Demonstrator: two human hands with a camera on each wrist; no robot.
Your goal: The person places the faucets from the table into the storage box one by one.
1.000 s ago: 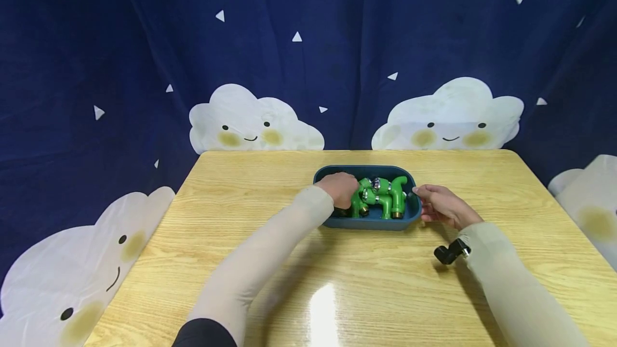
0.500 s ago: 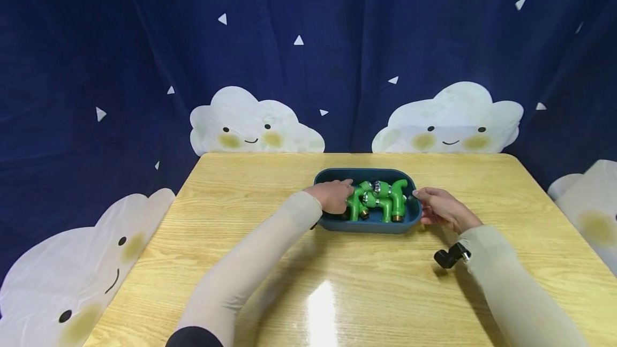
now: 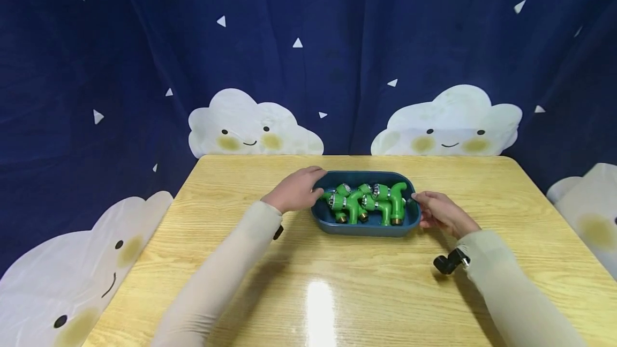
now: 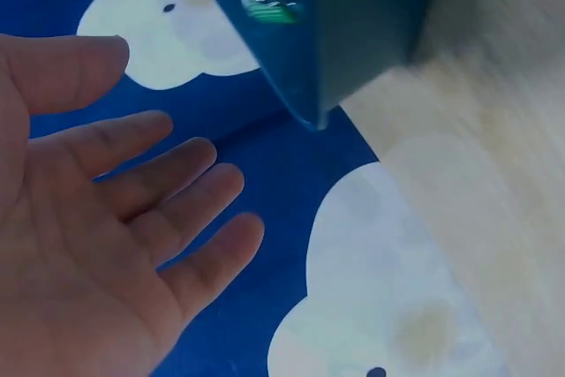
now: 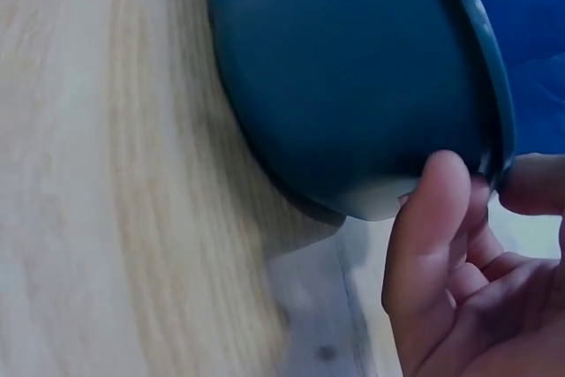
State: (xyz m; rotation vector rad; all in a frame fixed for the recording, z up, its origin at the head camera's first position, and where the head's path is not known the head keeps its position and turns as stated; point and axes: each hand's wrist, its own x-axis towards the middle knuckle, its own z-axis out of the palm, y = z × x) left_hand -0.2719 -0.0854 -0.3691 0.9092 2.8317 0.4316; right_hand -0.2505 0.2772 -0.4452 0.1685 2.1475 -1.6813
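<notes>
A dark blue oblong bin (image 3: 368,229) sits on the wooden table and holds several green taps (image 3: 353,210) with silvery ends and brass-coloured threaded pieces. My right hand (image 3: 445,213) pinches the rim at the bin's right end; in the right wrist view, thumb and fingers meet on either side of the rim. At the left end is my left hand (image 3: 295,189), its fingertips close to the rim. The left wrist view shows that hand's palm with fingers spread and apart from the bin wall (image 4: 366,33). Nothing is in it.
The light wooden table (image 3: 260,175) extends around the bin. Behind it hangs a dark blue curtain (image 3: 337,58) with smiling clouds and small white triangles. A small black device (image 3: 450,261) is attached at the right wrist.
My left hand has let go of a tap in the bin and moved left, out past the bin's left end. My right hand has stayed at the right rim.
</notes>
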